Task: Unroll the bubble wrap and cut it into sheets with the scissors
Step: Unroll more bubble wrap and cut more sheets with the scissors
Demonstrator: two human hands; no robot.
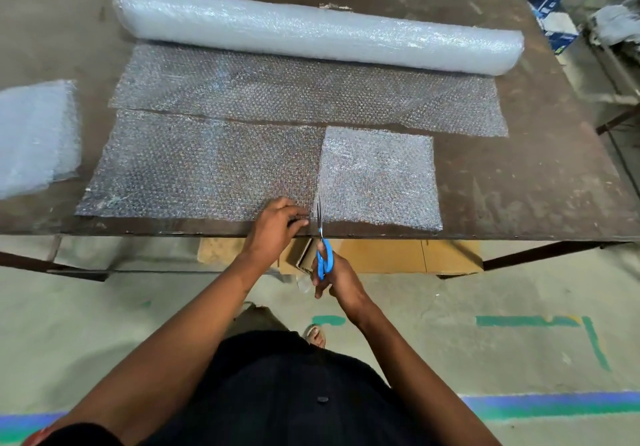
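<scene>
Both arms reach forward from the person's dark-clothed body toward the near edge of the brown worktop point(519, 186). The left hand point(277, 224) lies palm down on the cut strip of bubble wrap point(194, 168), its fingers bent slightly and their tips pressing the plastic flat against the worktop just left of the blades. The right hand point(334, 276) hangs just below the worktop edge, wrist angled inward, fingers and thumb curled through the blue handles of the scissors point(322, 238). The blades point straight away from this hand, upright along the line where the long strip meets a folded or doubled square piece point(377, 175), and they look nearly closed, with the tips just past the near border of the plastic. That whiter square lies directly beyond and to the right of the right hand. Farther ahead of both hands an unrolled length point(304, 99) stretches across the worktop, and beyond it rests the thick roll of bubble wrap point(311, 30), lying crosswise. Well out to the left of the left hand, a stack of sheets point(34, 137) sits at the worktop's far left side. Under the worktop, just behind the right hand, flat cardboard point(398, 255) shows. Below the arms one sandalled foot point(316, 335) stands on the pale floor point(485, 290), which carries green and blue tape marks.
</scene>
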